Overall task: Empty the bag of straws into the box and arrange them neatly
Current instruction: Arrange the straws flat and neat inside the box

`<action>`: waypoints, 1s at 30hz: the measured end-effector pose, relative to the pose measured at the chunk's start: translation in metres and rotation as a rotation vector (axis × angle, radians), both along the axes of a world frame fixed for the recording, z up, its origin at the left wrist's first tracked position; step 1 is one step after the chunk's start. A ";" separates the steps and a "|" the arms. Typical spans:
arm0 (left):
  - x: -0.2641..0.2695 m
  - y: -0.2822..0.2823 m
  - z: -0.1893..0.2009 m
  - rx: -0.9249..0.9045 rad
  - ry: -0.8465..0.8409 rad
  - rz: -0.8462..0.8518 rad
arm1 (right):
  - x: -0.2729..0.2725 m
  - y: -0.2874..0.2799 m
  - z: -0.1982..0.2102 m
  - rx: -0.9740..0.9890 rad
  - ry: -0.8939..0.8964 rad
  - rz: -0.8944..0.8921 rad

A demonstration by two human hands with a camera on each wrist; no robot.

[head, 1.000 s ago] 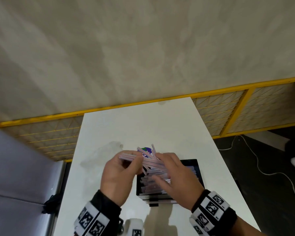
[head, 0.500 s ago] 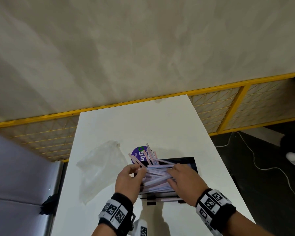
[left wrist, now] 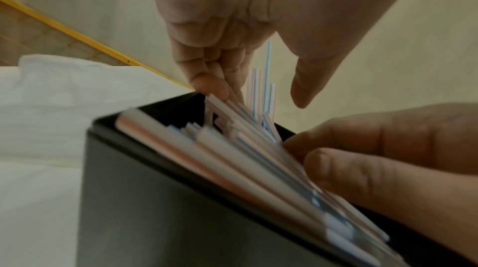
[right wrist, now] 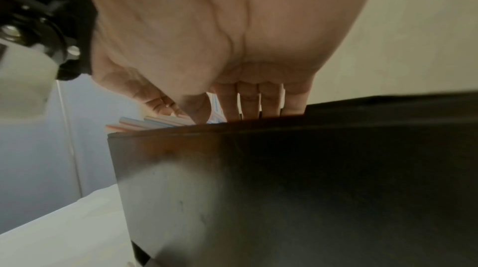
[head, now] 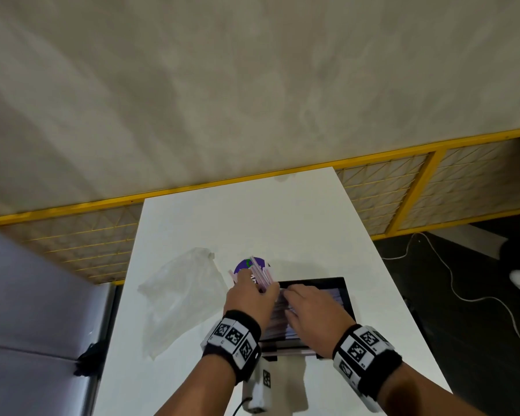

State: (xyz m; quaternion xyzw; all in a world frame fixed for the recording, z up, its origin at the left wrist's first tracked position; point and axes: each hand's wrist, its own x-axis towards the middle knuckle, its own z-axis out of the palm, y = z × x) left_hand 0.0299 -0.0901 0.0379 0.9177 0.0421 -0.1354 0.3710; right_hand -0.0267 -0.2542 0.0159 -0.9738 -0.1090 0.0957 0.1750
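A black box [head: 327, 281] stands on the white table [head: 252, 223], filled with a jumble of pale striped straws [head: 278, 321]. My left hand [head: 252, 292] is at the box's left end. Its fingertips [left wrist: 220, 93] touch the straw ends and its thumb stands apart. A few straws [head: 261, 273] stick up past it. My right hand [head: 300, 304] lies over the straws with straight fingers [right wrist: 248, 101] reaching down into the box [right wrist: 284, 179]. In the left wrist view it [left wrist: 375, 159] presses the straws [left wrist: 245, 159] sideways. The empty clear bag [head: 180, 292] lies left of the box.
A purple round label [head: 242, 267] lies just beyond the box's left corner. A white device with a marker [head: 260, 385] sits at the table's near edge. The table drops off to a dark floor on the right with a white cable [head: 463, 295]. A yellow railing [head: 403, 202] runs behind.
Both hands have come down from above the box onto it, bringing the held bunch of straws into it. The bag has come into view on the left.
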 end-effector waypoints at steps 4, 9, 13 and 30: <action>0.014 -0.004 -0.004 0.032 0.040 -0.038 | -0.003 0.001 -0.006 0.013 0.005 -0.011; 0.019 -0.011 -0.006 0.120 0.021 -0.136 | -0.008 0.003 -0.008 0.055 0.007 -0.054; 0.019 -0.013 -0.008 0.079 -0.002 -0.129 | -0.010 0.002 -0.009 0.049 0.014 -0.054; 0.033 -0.019 0.046 0.014 -0.146 -0.064 | -0.003 0.002 -0.017 -0.137 0.036 0.028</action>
